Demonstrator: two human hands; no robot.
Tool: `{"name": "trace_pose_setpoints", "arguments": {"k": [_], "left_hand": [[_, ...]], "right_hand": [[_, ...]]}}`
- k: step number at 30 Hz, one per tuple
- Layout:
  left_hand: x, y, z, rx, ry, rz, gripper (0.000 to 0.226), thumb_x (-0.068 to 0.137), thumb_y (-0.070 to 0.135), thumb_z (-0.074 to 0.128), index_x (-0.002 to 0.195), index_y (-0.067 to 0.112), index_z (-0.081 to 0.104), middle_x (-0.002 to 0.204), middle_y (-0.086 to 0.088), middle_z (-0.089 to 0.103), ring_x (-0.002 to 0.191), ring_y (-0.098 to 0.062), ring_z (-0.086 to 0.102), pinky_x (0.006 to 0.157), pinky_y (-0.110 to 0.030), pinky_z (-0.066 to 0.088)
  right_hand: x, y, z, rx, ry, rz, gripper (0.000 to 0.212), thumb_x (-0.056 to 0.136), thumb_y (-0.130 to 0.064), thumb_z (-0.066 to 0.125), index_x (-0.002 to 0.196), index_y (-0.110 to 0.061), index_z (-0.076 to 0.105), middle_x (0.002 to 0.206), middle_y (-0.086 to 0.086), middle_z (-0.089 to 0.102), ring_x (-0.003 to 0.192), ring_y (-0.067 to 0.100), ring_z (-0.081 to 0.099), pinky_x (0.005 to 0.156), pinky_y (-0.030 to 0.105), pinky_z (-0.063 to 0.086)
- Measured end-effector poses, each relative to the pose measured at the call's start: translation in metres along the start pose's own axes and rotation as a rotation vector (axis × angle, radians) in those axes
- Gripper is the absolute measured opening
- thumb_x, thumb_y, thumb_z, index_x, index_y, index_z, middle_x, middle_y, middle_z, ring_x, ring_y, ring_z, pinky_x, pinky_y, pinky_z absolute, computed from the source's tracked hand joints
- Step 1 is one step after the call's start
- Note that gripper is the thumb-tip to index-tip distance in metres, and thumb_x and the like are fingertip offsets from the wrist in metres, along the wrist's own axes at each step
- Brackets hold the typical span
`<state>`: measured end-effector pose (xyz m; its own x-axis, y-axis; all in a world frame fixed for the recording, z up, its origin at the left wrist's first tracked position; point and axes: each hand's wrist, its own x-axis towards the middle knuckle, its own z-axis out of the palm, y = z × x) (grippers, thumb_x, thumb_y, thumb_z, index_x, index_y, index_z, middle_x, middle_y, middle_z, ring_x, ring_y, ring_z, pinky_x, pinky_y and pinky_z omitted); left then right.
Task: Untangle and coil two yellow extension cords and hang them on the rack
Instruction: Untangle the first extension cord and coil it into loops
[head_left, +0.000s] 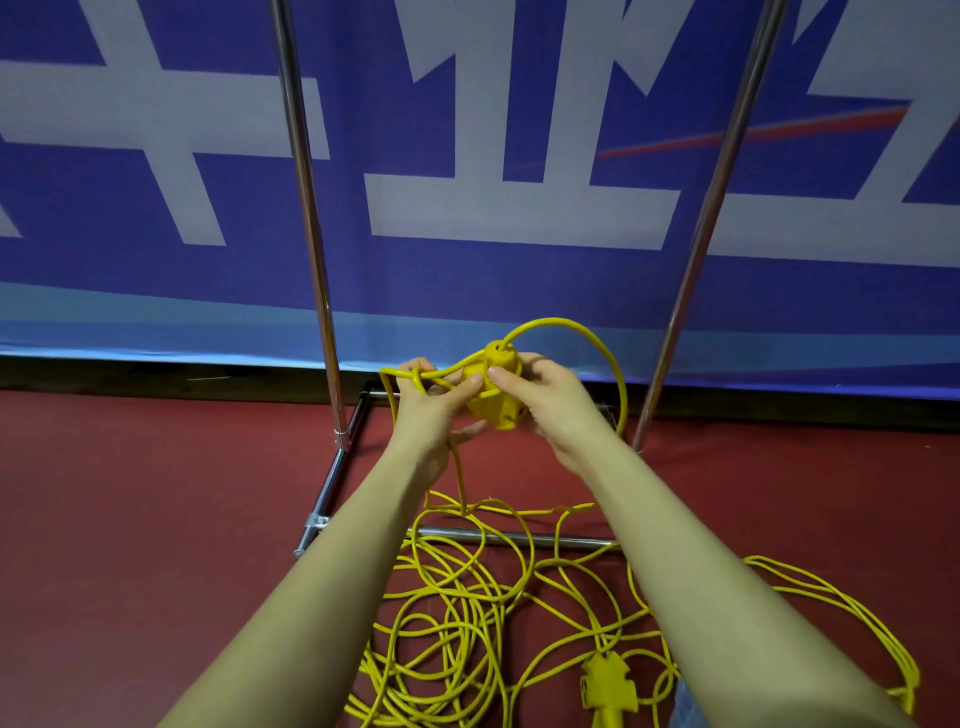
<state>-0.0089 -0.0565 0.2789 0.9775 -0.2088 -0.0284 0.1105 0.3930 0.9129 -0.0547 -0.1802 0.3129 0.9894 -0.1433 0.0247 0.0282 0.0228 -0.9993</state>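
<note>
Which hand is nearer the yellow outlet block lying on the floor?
Right. The right hand is above the floor outlet block, slightly to its left; the left hand is further left.

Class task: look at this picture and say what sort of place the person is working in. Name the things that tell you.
Probably an indoor hall or event space, not a home. A large blue banner with big white lettering covers the wall, the red floor looks like carpet or sports matting, and a bare metal rack stands on it.
</note>
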Motion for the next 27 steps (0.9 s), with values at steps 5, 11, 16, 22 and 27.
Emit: {"name": "trace_pose_setpoints", "arguments": {"k": [5,11,16,22,27], "left_hand": [[0.002,0.008,-0.006,0.036,0.022,-0.034,0.021,0.094,0.027,0.061,0.089,0.025,0.041,0.095,-0.004,0.061,0.084,-0.024,0.062,0.069,-0.033,0.048],[-0.002,0.022,-0.003,-0.013,0.018,-0.003,0.019,0.095,0.025,0.06,0.1,0.022,0.042,0.085,-0.009,0.066,0.076,-0.031,0.062,0.076,-0.048,0.049],[-0.007,0.031,-0.005,-0.019,-0.025,-0.025,0.024,0.095,0.025,0.06,0.111,0.018,0.043,0.102,-0.021,0.065,0.083,-0.036,0.064,0.082,-0.056,0.051],[-0.008,0.035,-0.007,-0.095,0.05,-0.082,0.019,0.088,0.025,0.068,0.1,0.012,0.062,0.097,-0.013,0.068,0.075,-0.026,0.07,0.072,-0.041,0.058],[-0.01,0.046,-0.01,-0.045,-0.048,-0.216,0.026,0.088,0.034,0.065,0.106,0.016,0.061,0.09,-0.013,0.069,0.073,-0.025,0.069,0.069,-0.037,0.056]], "right_hand": [[0.001,-0.001,0.006,-0.013,0.053,-0.143,0.012,0.089,-0.009,0.063,0.096,-0.018,0.063,0.088,-0.002,0.067,0.076,0.003,0.064,0.072,0.018,0.051],[0.0,-0.004,0.003,0.112,-0.039,-0.09,0.017,0.092,-0.01,0.058,0.108,-0.014,0.06,0.092,0.0,0.069,0.079,0.009,0.067,0.067,0.027,0.055],[-0.003,-0.008,-0.001,0.135,-0.13,-0.141,0.018,0.09,-0.004,0.057,0.106,-0.014,0.059,0.092,-0.001,0.069,0.083,0.012,0.066,0.068,0.029,0.057],[-0.003,-0.007,0.002,0.242,-0.144,-0.132,0.024,0.089,0.004,0.055,0.106,-0.013,0.057,0.089,-0.002,0.071,0.082,0.012,0.068,0.068,0.033,0.058],[-0.006,-0.009,-0.004,0.226,-0.17,-0.153,0.027,0.086,0.005,0.057,0.107,-0.01,0.059,0.091,0.001,0.071,0.085,0.014,0.067,0.075,0.036,0.057]]}}
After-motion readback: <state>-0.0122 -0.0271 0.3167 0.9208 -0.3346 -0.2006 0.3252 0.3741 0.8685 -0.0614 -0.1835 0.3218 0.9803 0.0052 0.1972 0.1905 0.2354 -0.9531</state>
